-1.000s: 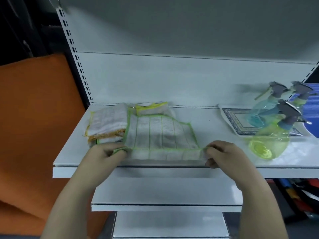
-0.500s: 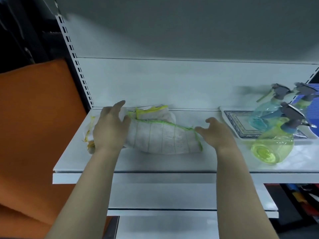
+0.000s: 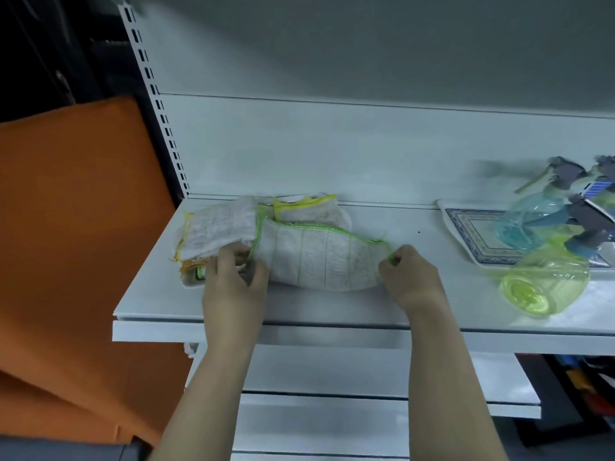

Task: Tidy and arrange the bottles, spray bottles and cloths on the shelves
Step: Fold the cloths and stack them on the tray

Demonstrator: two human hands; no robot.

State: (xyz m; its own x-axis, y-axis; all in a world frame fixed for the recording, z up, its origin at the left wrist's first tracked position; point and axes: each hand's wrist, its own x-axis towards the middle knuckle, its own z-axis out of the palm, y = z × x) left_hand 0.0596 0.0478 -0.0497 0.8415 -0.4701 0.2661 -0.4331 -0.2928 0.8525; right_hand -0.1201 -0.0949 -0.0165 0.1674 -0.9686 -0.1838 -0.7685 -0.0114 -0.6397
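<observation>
A white cloth with green trim (image 3: 319, 261) lies folded in half on the white shelf (image 3: 299, 314). My left hand (image 3: 234, 277) pinches its left end and my right hand (image 3: 411, 277) pinches its right end. To the left sits a stack of folded cloths (image 3: 216, 232) with orange and yellow edging. Behind the green-trimmed one lies a yellow-trimmed cloth (image 3: 309, 209). At the right, a yellow-green spray bottle (image 3: 545, 281) lies tipped on its side, and a blue spray bottle (image 3: 532, 221) rests behind it.
A patterned blue-and-white tray (image 3: 472, 227) lies under the spray bottles at the right. Part of another spray bottle (image 3: 604, 168) shows at the frame's right edge. Orange fabric (image 3: 73, 244) hangs left of the slotted upright. Lower white shelves (image 3: 332, 377) step out below.
The green-trimmed cloth went from spread flat to folded in half. My hands carried its near edge to the back, then returned to grip its two ends at the front.
</observation>
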